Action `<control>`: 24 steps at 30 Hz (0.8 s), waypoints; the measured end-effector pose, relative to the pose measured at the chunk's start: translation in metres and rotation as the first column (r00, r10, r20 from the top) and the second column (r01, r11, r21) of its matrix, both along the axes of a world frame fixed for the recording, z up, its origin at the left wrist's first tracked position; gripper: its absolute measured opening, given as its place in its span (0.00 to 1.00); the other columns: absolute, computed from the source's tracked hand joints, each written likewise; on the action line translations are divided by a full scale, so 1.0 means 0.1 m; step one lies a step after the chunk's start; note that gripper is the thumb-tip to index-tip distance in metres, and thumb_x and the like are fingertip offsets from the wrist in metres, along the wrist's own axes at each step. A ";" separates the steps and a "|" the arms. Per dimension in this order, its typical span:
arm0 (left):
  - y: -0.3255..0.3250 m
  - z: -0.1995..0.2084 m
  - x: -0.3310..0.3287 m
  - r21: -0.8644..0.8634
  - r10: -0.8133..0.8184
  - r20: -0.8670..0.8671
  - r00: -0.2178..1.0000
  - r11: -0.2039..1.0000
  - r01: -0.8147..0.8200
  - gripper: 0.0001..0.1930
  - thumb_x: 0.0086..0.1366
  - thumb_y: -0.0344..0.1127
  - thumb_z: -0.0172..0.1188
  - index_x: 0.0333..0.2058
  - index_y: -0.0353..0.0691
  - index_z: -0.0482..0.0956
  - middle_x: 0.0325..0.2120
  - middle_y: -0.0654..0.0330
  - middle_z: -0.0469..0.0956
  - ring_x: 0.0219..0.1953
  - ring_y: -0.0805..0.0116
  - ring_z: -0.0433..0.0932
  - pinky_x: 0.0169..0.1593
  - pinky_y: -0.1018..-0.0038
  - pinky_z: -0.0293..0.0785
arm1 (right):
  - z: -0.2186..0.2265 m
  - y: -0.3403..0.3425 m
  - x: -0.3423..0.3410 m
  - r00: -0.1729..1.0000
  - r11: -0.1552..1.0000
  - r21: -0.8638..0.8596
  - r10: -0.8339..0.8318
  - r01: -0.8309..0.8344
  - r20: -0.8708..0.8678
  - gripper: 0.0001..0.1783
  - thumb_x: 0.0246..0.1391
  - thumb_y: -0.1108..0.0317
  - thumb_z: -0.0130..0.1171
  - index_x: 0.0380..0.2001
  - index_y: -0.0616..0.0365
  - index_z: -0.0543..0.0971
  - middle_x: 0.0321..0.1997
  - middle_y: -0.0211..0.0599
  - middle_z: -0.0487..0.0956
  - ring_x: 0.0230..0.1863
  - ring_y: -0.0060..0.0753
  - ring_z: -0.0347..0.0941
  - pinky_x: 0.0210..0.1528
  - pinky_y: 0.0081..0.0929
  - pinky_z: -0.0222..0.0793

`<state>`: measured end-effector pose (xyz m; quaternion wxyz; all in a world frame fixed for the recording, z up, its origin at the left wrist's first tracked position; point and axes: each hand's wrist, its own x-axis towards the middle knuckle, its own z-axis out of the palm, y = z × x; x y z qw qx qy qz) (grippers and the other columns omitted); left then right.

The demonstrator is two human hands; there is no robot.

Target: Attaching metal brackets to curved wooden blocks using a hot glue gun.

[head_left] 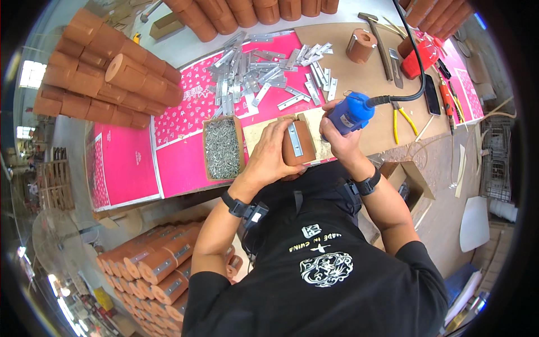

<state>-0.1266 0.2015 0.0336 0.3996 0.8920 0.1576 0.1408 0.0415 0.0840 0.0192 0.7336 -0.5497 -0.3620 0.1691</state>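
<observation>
My left hand [273, 153] is wrapped around a brown wooden block [297, 147]. My fingers are curled over its top and left side, so they are closed on it and hold it tight. The block stands at the near edge of the workbench [359, 84], right in front of my belly. A shiny metal strip [295, 140] lies flat on the face of the block, running up and down.

My right hand [340, 137] is just to the right of the block. Its fingers are shut all the way around a blue power tool [349, 114]. The front of the tool points at the block, but my hand hides the tip, so I cannot tell if it touches. A black cord [412, 62] runs from the back of the tool, up and away from the block.

Just left of the block is an open cardboard box of screws [223, 147], close by my left hand. Behind the block, farther from me, a pile of metal strips [264, 73] lies on pink paper [179, 112]. To the right of the block, past the tool, lie yellow pliers [400, 119]. Far behind it and to the right sit another brown block [360, 46] and a hammer [377, 39]. Far left of the block, brown blocks are stacked in a big heap [106, 73].
</observation>
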 end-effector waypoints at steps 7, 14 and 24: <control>-0.06 0.05 -0.01 0.100 0.026 -0.009 1.000 0.995 -0.025 0.53 0.39 0.41 0.80 0.63 0.36 0.60 0.60 0.46 0.65 0.63 0.45 0.64 0.66 0.57 0.63 | 0.03 -0.04 -0.01 0.994 0.999 -0.036 0.028 -0.032 -0.108 0.15 0.51 0.79 0.62 0.43 0.62 0.75 0.34 0.29 0.76 0.34 0.18 0.72 0.37 0.20 0.69; 0.08 0.09 -0.30 0.226 0.226 0.047 0.973 0.946 -0.231 0.36 0.52 0.41 0.74 0.58 0.37 0.70 0.51 0.47 0.73 0.56 0.46 0.71 0.59 0.58 0.68 | 0.00 -0.06 0.02 0.996 1.000 -0.006 0.016 -0.017 -0.089 0.14 0.52 0.79 0.62 0.43 0.61 0.75 0.33 0.29 0.75 0.34 0.19 0.72 0.36 0.21 0.68; 0.48 0.02 -0.78 0.365 0.465 -0.228 0.856 0.855 -0.368 0.07 0.57 0.30 0.66 0.35 0.35 0.84 0.35 0.50 0.79 0.43 0.50 0.77 0.48 0.60 0.74 | 0.01 -0.01 0.05 0.998 0.999 -0.023 0.037 -0.038 -0.060 0.15 0.53 0.78 0.60 0.45 0.62 0.72 0.31 0.31 0.75 0.29 0.20 0.71 0.33 0.21 0.68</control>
